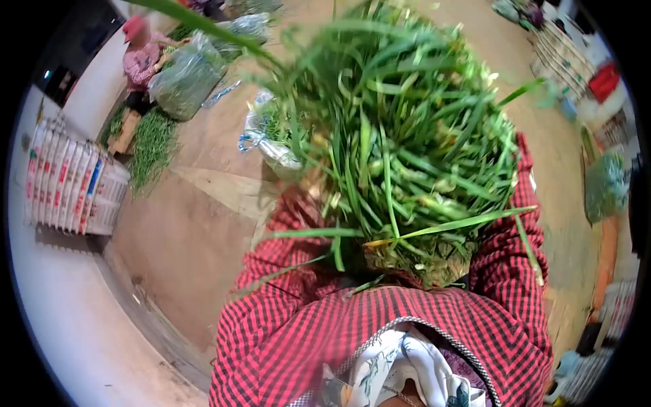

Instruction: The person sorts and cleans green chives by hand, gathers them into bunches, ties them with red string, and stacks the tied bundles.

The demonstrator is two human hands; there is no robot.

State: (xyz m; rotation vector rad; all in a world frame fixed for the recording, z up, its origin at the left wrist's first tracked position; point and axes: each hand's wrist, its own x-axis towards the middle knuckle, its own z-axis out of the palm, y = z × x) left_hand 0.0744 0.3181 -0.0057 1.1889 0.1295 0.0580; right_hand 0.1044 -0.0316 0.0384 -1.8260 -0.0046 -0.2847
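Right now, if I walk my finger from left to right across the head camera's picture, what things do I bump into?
White baskets → big bag → small white bag → bunch of greens → green bag at far right.

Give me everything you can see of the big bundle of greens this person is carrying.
The bundle of greens is a thick, untidy mass of long, narrow, grass-like leaves, mostly green, with yellowish and brownish bits near its lower end and pale ends along one side. Loose blades stick out around it; its upper part is partly blurred. It is held up before the person's body, between the red-and-black checked sleeves. The leaves hide much of the grip, and any tie cannot be made out.
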